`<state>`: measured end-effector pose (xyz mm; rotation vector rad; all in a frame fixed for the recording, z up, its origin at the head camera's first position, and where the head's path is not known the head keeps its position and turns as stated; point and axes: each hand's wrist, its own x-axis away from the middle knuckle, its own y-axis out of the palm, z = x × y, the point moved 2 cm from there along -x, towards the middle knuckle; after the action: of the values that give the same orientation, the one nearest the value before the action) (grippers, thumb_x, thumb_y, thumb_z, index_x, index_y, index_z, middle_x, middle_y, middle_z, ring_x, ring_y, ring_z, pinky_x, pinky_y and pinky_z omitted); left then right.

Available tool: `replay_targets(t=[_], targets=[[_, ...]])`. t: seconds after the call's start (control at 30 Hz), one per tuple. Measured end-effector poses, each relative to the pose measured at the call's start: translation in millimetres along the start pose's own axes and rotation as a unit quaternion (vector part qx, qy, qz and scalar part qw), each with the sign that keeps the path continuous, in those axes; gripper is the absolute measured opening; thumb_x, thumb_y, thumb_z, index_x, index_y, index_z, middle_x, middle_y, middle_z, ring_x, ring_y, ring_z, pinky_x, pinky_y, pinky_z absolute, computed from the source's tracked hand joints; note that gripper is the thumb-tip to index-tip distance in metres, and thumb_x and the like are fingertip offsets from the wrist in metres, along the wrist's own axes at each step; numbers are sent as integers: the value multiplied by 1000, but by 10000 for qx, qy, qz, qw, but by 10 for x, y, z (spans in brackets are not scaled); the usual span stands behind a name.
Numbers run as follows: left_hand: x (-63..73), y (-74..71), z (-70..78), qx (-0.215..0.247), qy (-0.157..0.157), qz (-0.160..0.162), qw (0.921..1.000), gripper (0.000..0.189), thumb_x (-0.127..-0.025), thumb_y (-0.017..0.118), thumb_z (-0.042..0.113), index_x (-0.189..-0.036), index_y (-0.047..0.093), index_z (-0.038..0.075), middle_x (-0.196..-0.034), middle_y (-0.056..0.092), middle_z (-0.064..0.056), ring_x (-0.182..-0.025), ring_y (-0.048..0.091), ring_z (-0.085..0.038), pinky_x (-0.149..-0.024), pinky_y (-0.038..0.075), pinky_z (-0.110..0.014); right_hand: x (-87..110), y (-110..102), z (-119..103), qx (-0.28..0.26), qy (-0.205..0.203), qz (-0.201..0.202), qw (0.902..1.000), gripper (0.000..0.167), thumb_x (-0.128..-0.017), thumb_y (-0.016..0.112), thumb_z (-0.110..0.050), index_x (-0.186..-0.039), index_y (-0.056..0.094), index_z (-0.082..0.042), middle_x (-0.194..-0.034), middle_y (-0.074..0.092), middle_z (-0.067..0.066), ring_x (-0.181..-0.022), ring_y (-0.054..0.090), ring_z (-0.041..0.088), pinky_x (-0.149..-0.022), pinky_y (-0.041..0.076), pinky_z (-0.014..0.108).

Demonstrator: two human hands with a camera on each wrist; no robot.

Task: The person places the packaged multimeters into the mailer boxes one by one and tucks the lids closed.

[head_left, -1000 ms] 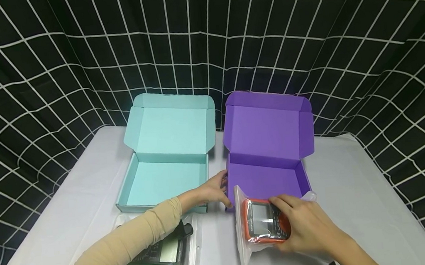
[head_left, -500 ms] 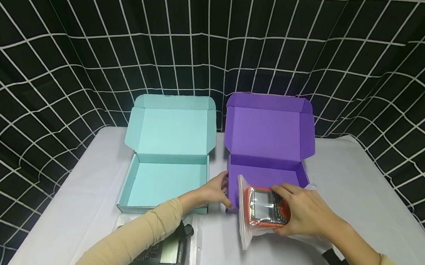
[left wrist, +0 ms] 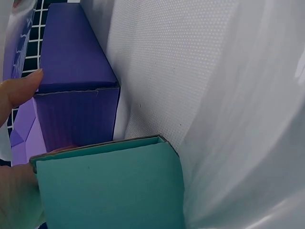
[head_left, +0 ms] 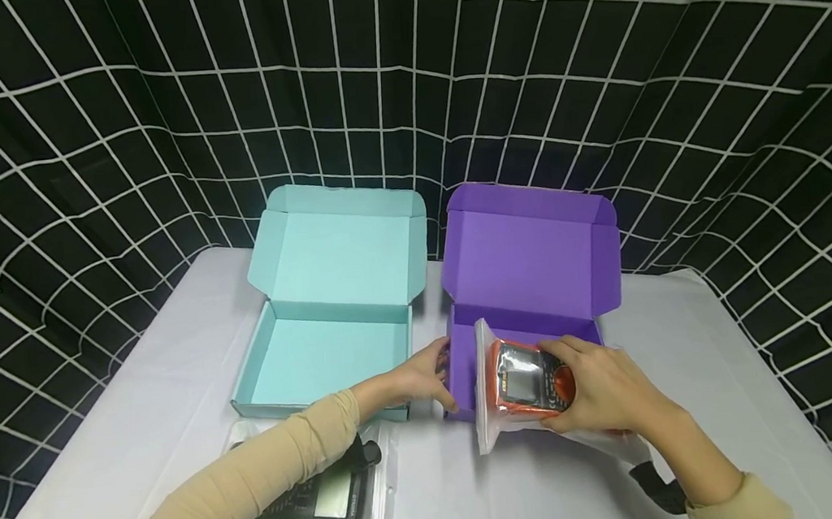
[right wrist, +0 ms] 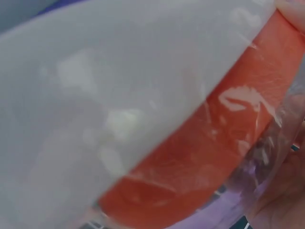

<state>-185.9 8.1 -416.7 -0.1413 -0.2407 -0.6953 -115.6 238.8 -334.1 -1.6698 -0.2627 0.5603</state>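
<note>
My right hand (head_left: pixel 602 383) grips an orange-and-black multimeter (head_left: pixel 524 380) sealed in a clear plastic bag (head_left: pixel 486 425). It is held screen up over the front part of the open purple box (head_left: pixel 532 262). In the right wrist view, the multimeter's orange side (right wrist: pixel 190 157) shows through the plastic, with a white surface beside it. My left hand (head_left: pixel 420 377) spreads at the purple box's front left corner, thumb near the front and fingers along the left wall. The left wrist view shows its thumb (left wrist: pixel 24 90) at the purple cardboard's edge; the other fingers are mostly hidden.
An open teal box (head_left: pixel 331 352) stands left of the purple one. In front of it, partly under my left forearm, lies a dark meter (head_left: pixel 310 500) in a clear plastic bag (head_left: pixel 379 499). A white cloth covers the table (head_left: pixel 696 368); a black grid curtain (head_left: pixel 344 86) hangs behind.
My right hand has carried the bagged multimeter forward and slightly right, farther over the purple box. My left hand stays at the box's corner. The head view has shifted slightly.
</note>
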Motion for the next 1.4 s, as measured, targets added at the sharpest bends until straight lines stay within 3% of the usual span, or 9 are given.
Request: replay_targets(t=[0.67, 1.03, 1.4], targets=[[7, 3, 16, -74, 16, -28, 10000, 112, -62, 70, -24, -152, 6, -7, -156, 15, -28, -142, 23, -42, -112, 31, -43, -406, 99, 250, -244, 261, -116, 9993, 93, -50, 88, -49, -121, 60, 4, -104, 67, 14, -77, 61, 21, -60, 51, 36], [24, -5, 29, -131, -54, 39, 9999, 111, -63, 71, -23, -152, 7, -6, -156, 16, -28, -142, 23, -42, -111, 32, -42, -459, 303, 328, -249, 299, -304, 9988, 91, -50, 86, -43, -123, 60, 5, -110, 67, 18, -85, 64, 27, -65, 55, 44], [20, -3, 27, -110, 1, 19, 9999, 111, -61, 69, -24, -152, 8, -6, -156, 15, -28, -141, 24, -43, -111, 32, -44, -499, 494, 311, -489, 409, -753, 9951, 91, -52, 89, -41, -123, 58, 7, -108, 67, 16, -84, 61, 23, -66, 54, 45]])
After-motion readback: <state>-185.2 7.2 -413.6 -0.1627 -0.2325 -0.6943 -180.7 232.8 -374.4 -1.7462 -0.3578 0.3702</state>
